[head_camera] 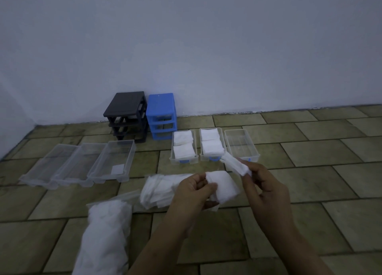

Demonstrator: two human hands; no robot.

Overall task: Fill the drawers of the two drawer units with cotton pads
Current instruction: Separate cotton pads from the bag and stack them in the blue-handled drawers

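Bare floor [310, 154] lies open to the right of the empty clear drawer [241, 145]. Between the three clear drawers on the left [78, 163] and the filled drawers [183, 148] runs a free strip. The loose pad pile [159, 190] and the bag of pads [105, 237] block the near left.

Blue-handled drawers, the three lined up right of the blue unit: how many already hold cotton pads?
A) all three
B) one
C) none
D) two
D: the left drawer and the middle drawer each hold white pad stacks, while the right drawer shows only its clear bottom; the right hand holds pads near its front.
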